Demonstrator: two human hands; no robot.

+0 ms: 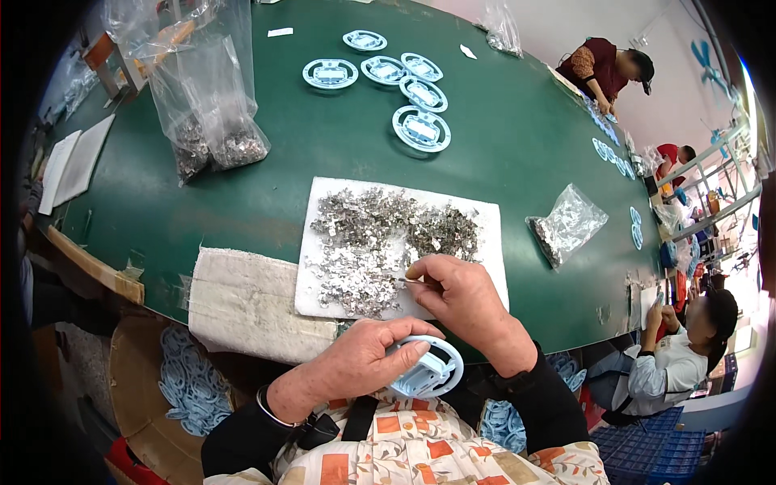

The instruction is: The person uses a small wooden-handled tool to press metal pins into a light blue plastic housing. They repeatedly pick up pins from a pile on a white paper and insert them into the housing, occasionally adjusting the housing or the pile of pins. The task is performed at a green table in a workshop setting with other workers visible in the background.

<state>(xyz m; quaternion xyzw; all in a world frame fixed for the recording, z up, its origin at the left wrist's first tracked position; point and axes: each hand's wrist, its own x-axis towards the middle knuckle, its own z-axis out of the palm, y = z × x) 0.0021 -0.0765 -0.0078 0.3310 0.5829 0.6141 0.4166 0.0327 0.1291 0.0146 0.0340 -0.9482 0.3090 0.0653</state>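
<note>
At the near edge of the table (517, 145), the left hand (356, 360) wraps its fingers around a pale blue round plastic part (428, 370), thumb over the rim, holding it just above the lap. The right hand (461, 295) is closed in a pinch on a thin metal piece (408, 280), its tip over the white sheet (485, 218) just beyond.

The plastic part looks light and stiff, a moulded ring with a ribbed block in its middle; the rim gives the surest hold, as the left hand has it. The metal piece is tiny, shiny and probably slippery, so a fingertip pinch suits it, and it could easily be dropped.

On the white sheet lies a heap of small silvery metal pieces (372, 242), spread loosely. A folded white cloth (242, 299) sits to the left of it. Farther off on the green table stand clear bags of metal pieces (214, 121) and a group of finished blue round parts (404, 89).
</note>
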